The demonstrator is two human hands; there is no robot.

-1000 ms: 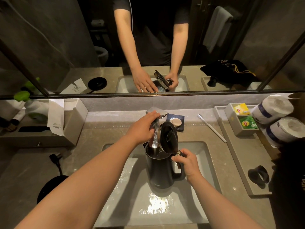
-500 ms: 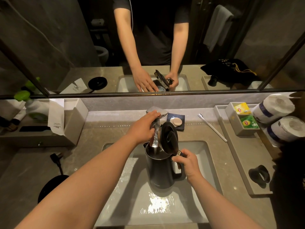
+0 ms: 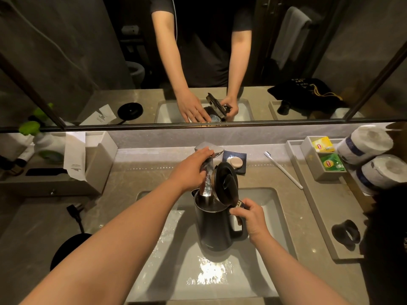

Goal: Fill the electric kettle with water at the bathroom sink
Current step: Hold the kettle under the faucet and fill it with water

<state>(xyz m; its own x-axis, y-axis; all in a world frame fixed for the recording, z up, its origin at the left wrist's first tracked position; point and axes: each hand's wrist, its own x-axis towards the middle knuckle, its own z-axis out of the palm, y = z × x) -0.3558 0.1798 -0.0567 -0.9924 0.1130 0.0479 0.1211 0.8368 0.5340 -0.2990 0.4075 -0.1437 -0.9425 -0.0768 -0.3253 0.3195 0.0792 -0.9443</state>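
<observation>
Almost nothing had changed in the last second: the dark cylindrical electric kettle [image 3: 214,225] stayed in the white sink basin [image 3: 272,202], the right hand [image 3: 250,217] gripping its handle, the left hand [image 3: 192,170] resting on the chrome tap [image 3: 208,150]. Filling probably continued.

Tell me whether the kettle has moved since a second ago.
No. The kettle sits in the same spot under the faucet, in the same place within the sink rim.
</observation>
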